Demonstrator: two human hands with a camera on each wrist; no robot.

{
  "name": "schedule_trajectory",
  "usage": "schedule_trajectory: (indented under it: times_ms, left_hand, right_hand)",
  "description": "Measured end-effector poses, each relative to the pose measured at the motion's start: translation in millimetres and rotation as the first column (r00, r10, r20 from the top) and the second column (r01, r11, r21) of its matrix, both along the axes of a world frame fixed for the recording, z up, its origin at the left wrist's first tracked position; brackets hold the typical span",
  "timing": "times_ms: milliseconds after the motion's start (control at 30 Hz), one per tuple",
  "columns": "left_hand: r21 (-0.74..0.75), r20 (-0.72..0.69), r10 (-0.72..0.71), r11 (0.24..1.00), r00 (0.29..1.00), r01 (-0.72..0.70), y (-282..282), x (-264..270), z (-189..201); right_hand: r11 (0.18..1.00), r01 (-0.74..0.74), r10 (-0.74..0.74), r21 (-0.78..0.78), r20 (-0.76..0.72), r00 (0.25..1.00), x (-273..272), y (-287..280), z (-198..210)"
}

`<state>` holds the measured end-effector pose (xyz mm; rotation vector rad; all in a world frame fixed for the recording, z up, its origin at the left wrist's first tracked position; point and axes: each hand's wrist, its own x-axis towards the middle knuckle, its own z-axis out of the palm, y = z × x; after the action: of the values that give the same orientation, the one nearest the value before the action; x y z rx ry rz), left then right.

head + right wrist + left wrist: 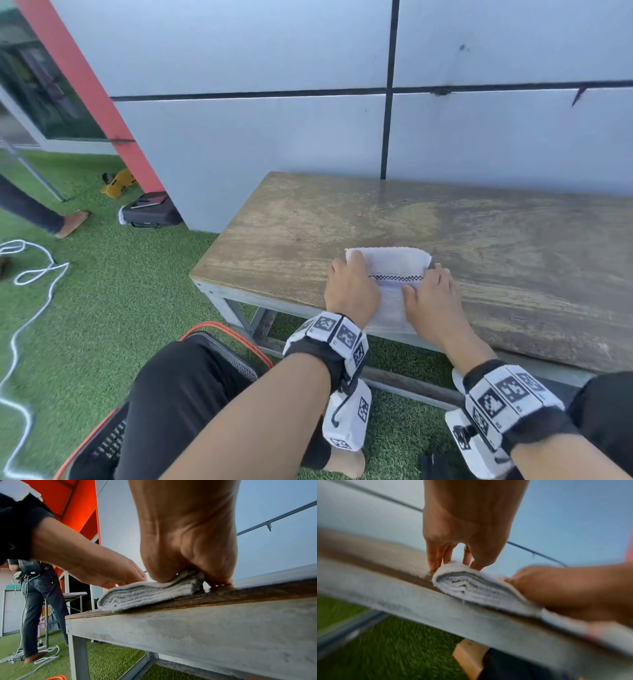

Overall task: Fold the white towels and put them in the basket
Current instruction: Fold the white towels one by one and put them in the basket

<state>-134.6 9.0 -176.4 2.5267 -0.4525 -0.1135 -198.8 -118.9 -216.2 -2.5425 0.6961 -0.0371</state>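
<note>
A white towel (394, 262) with a thin black checked stripe lies folded into a thick pad near the front edge of the wooden bench (496, 233). My left hand (359, 270) grips its left end, thumb on top and fingers down at the edge (455, 565). At the other end my right hand (424, 281) pinches the towel (145, 595), thumb pressing its top and fingertips on the bench beside it (188, 580). A black basket with an orange rim (236, 346) sits on the grass by my left knee, mostly hidden by my leg.
A grey panelled wall (274, 137) stands right behind the bench. On the green turf to the left lie a white rope (37, 274) and a black case (150, 214). Another person's leg and bare foot (70, 224) are there too.
</note>
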Motion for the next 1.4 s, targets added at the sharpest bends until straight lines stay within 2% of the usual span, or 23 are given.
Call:
schedule_trajectory:
  times_ms: [100, 167, 233, 300, 333, 400, 433, 500, 600, 667, 733, 833, 900, 967, 1100, 1200, 1267, 1333, 1400]
  left_hand:
    - [-0.263, -0.178, 0.055, 0.959, 0.982, -0.102, 10.0, 2.0, 9.6]
    - [-0.408, -0.250, 0.013, 0.905, 0.968, -0.118, 18.4, 2.8, 22.4]
    - [-0.508, -0.259, -0.047, 0.856, 0.965, -0.094, 30.4, 3.0, 42.2]
    - [-0.598, -0.238, -0.080, 0.798, 0.968, -0.081, 48.1, 0.5, 70.6]
    - [-0.642, -0.226, -0.082, 0.762, 0.971, -0.085, 60.2, -0.1, 86.3]
    - [-0.717, -0.217, -0.080, 0.689, 0.973, -0.104, 90.9, -1.7, 118.6]
    - [-0.747, -0.214, -0.086, 0.656, 0.973, -0.106, 109.2, -3.0, 133.5]
    - [-0.780, -0.181, -0.083, 0.618, 0.980, -0.092, 147.9, -5.4, 158.7]
    - [-0.839, -0.120, -0.026, 0.537, 0.992, -0.088, 211.4, -9.1, 188.7]
    - [-0.885, -0.102, 0.058, 0.451, 0.993, -0.118, 258.8, -9.4, 199.7]
    - [-0.909, -0.102, 0.201, 0.379, 0.974, -0.173, 311.2, -6.3, 197.3]
    - [-0.901, -0.193, 0.436, 0.275, 0.879, -0.335, 382.2, -3.0, 159.7]
    - [-0.852, -0.282, 0.556, 0.228, 0.782, -0.471, 423.4, -3.3, 109.5]
    - [-0.761, -0.397, 0.610, 0.200, 0.686, -0.618, 454.0, -8.8, 49.7]
    - [-0.505, -0.579, 0.629, 0.222, 0.518, -0.834, 475.6, -30.1, -63.1]
    - [-0.398, -0.631, 0.650, 0.197, 0.423, -0.896, 467.5, -46.1, -128.0]
    - [-0.317, -0.638, 0.669, 0.222, 0.381, -0.922, 460.3, -53.6, -161.8]
    - [-0.211, -0.656, 0.667, 0.286, 0.353, -0.935, 454.3, -55.5, -186.8]
    - [-0.147, -0.662, 0.678, 0.301, 0.320, -0.942, 453.8, -51.6, -204.8]
  right_hand:
    - [0.996, -0.018, 0.014, 0.087, 0.047, 0.999, 2.6, -0.1, 2.9]
    - [0.974, -0.010, -0.018, 0.225, 0.121, 0.993, 3.2, 2.8, 15.4]
    - [0.920, -0.033, -0.028, 0.392, 0.149, 0.988, 1.0, 12.9, 34.6]
    - [0.816, -0.090, -0.049, 0.571, 0.224, 0.973, -2.7, 26.0, 52.8]
    - [0.735, -0.136, -0.076, 0.664, 0.281, 0.957, -3.5, 34.8, 63.2]
    - [0.519, -0.221, -0.139, 0.825, 0.337, 0.931, -0.6, 57.0, 88.7]
    - [0.449, -0.256, -0.134, 0.856, 0.348, 0.928, 3.7, 69.0, 101.8]
    - [0.365, -0.343, -0.049, 0.865, 0.386, 0.921, 17.6, 97.1, 132.2]
    - [0.259, -0.485, 0.203, 0.835, 0.444, 0.873, 46.5, 156.6, 180.0]
    - [0.233, -0.500, 0.304, 0.834, 0.426, 0.852, 67.1, 206.4, 206.2]
    - [0.275, -0.500, 0.306, 0.821, 0.418, 0.855, 87.7, 260.5, 220.2]
    - [0.345, -0.533, 0.376, 0.773, 0.407, 0.833, 112.4, 339.9, 210.5]
    - [0.439, -0.556, 0.506, 0.706, 0.317, 0.802, 121.1, 383.8, 181.6]
    - [0.499, -0.548, 0.608, 0.671, 0.180, 0.773, 122.8, 413.9, 140.4]
    - [0.608, -0.506, 0.699, 0.612, -0.112, 0.706, 117.7, 438.5, 36.1]
    - [0.657, -0.508, 0.715, 0.557, -0.246, 0.654, 109.8, 439.3, -46.8]
    - [0.671, -0.539, 0.731, 0.509, -0.334, 0.595, 106.8, 438.7, -84.5]
    - [0.662, -0.568, 0.749, 0.490, -0.404, 0.525, 106.8, 438.5, -106.9]
    - [0.653, -0.570, 0.757, 0.498, -0.422, 0.499, 110.3, 441.8, -123.1]
